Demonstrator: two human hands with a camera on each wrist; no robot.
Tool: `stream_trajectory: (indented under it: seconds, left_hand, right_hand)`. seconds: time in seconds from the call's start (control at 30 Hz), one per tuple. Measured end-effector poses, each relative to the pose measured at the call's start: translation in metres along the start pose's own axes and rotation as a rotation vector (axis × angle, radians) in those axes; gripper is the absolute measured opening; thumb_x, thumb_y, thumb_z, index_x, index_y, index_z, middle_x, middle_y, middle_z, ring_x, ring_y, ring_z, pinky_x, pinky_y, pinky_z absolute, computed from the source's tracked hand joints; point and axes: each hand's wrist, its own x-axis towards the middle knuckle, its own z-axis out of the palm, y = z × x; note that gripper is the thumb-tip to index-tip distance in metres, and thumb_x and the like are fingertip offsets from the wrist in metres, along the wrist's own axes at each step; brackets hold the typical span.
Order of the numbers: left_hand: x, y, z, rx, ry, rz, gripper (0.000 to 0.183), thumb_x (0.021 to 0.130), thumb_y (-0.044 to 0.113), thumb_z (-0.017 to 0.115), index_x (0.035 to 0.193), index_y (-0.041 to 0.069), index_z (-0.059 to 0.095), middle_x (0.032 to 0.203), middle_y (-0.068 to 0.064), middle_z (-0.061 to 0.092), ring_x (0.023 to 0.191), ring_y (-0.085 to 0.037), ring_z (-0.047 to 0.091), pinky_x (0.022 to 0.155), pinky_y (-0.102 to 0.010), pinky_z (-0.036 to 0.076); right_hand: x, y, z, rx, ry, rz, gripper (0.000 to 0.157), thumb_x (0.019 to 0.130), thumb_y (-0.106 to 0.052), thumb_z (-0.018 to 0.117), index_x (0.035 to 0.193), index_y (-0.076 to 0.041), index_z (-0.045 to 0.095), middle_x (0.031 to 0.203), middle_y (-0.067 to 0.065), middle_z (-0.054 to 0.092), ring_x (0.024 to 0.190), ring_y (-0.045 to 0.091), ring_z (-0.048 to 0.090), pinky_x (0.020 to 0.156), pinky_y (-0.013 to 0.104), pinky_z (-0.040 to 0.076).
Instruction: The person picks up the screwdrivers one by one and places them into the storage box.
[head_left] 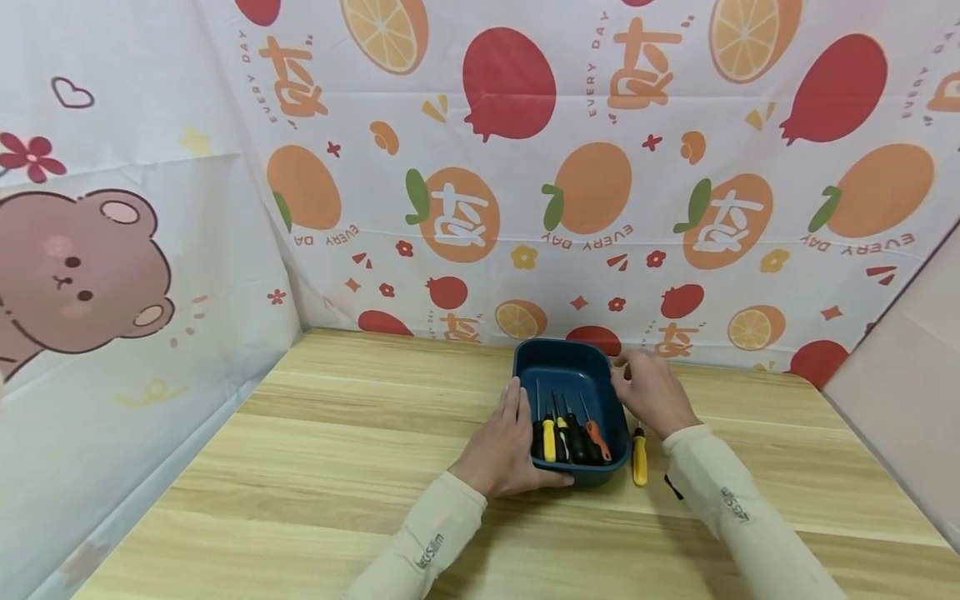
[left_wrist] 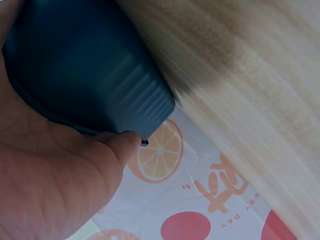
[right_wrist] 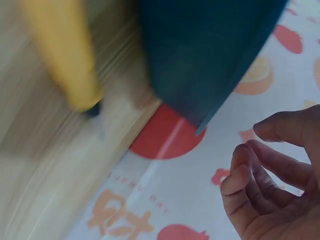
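A dark blue plastic bin [head_left: 567,354] stands on the table, several screwdrivers lying in its near half. A yellow-handled screwdriver [head_left: 550,439] and an orange-handled one [head_left: 597,440] show among black handles. My left hand [head_left: 501,446] grips the bin at its near left corner, fingers along the left wall and thumb across the near side. In the left wrist view that hand [left_wrist: 55,180] holds the bin's rim. Beside the bin's far right corner is my right hand [head_left: 654,390], loosely curled around nothing; the right wrist view shows it apart from the bin [right_wrist: 200,55].
Another yellow screwdriver [head_left: 640,460] lies on the table just right of the bin. A small black item [head_left: 673,487] sits by the right sleeve, partly hidden. Fruit-patterned cloth [head_left: 510,208] rises behind the wooden table [head_left: 337,467], and a bear-print cloth [head_left: 82,275] hangs at left.
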Motion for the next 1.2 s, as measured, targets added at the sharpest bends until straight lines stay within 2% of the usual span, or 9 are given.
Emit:
stream_trajectory:
  seconds: [0.1, 0.2, 0.33, 0.5, 0.7, 0.9, 1.03, 1.2]
  left_hand:
    - [-0.001, -0.001, 0.001, 0.004, 0.003, 0.003, 0.131, 0.074, 0.080, 0.069, 0.154, -0.013, 0.025, 0.162, -0.030, 0.019, 0.149, -0.039, 0.026, 0.113, -0.042, 0.039]
    - [-0.002, -0.001, 0.002, 0.001, 0.005, 0.004, 0.130, 0.073, 0.080, 0.069, 0.154, -0.013, 0.025, 0.162, -0.030, 0.020, 0.149, -0.039, 0.027, 0.113, -0.043, 0.040]
    - [-0.003, -0.001, 0.002, -0.002, 0.009, 0.004, 0.130, 0.073, 0.080, 0.070, 0.154, -0.012, 0.025, 0.162, -0.030, 0.020, 0.149, -0.039, 0.027, 0.113, -0.043, 0.040]
    - [-0.003, -0.001, 0.001, -0.002, 0.012, 0.005, 0.130, 0.073, 0.079, 0.070, 0.154, -0.013, 0.025, 0.162, -0.030, 0.019, 0.149, -0.040, 0.026, 0.113, -0.042, 0.039]
    - [-0.003, -0.001, 0.000, -0.008, 0.016, 0.009, 0.130, 0.074, 0.079, 0.070, 0.154, -0.013, 0.025, 0.162, -0.030, 0.020, 0.150, -0.040, 0.025, 0.114, -0.042, 0.038]
    - [-0.004, -0.001, -0.001, -0.007, 0.021, 0.013, 0.130, 0.073, 0.079, 0.071, 0.154, -0.013, 0.026, 0.162, -0.030, 0.020, 0.149, -0.039, 0.027, 0.114, -0.042, 0.038]
    - [-0.003, -0.001, -0.001, -0.013, 0.018, 0.010, 0.131, 0.073, 0.079, 0.070, 0.154, -0.012, 0.025, 0.162, -0.030, 0.020, 0.149, -0.040, 0.026, 0.114, -0.043, 0.038]
    - [-0.003, -0.001, -0.001, -0.024, 0.019, 0.007, 0.131, 0.073, 0.079, 0.071, 0.154, -0.012, 0.025, 0.162, -0.030, 0.020, 0.149, -0.040, 0.027, 0.114, -0.043, 0.038]
  right_hand:
    - [-0.004, 0.011, -0.001, -0.062, -0.057, 0.015, 0.027, 0.095, -0.012, 0.065, 0.112, 0.009, 0.069, 0.093, 0.018, 0.068, 0.067, 0.024, 0.057, 0.060, 0.040, 0.054]
    - [-0.010, 0.021, 0.001, -0.082, -0.171, 0.055, 0.031, 0.094, -0.013, 0.066, 0.115, 0.010, 0.068, 0.091, 0.017, 0.068, 0.069, 0.023, 0.058, 0.063, 0.042, 0.055]
    - [-0.017, 0.032, 0.003, -0.053, -0.328, 0.101, 0.034, 0.094, -0.015, 0.069, 0.118, 0.009, 0.066, 0.090, 0.012, 0.068, 0.075, 0.023, 0.060, 0.067, 0.040, 0.055]
    - [-0.026, 0.040, 0.005, -0.011, -0.433, 0.106, 0.028, 0.092, -0.014, 0.071, 0.112, 0.005, 0.068, 0.088, 0.009, 0.066, 0.074, 0.022, 0.057, 0.067, 0.039, 0.052]
    - [-0.033, 0.046, 0.009, 0.003, -0.435, 0.082, 0.021, 0.088, -0.013, 0.076, 0.102, 0.002, 0.071, 0.086, 0.008, 0.067, 0.074, 0.020, 0.060, 0.070, 0.041, 0.054]
    - [-0.037, 0.050, 0.010, 0.053, -0.425, 0.120, 0.016, 0.088, -0.006, 0.075, 0.100, 0.004, 0.070, 0.086, 0.010, 0.068, 0.070, 0.017, 0.061, 0.063, 0.034, 0.055]
    - [-0.035, 0.051, 0.005, 0.089, -0.394, 0.138, 0.018, 0.089, -0.006, 0.074, 0.102, 0.006, 0.071, 0.089, 0.012, 0.069, 0.074, 0.019, 0.063, 0.064, 0.034, 0.056]
    - [-0.026, 0.044, -0.012, 0.152, -0.344, 0.169, 0.028, 0.092, -0.009, 0.071, 0.112, 0.010, 0.068, 0.097, 0.017, 0.067, 0.083, 0.023, 0.063, 0.070, 0.038, 0.058]
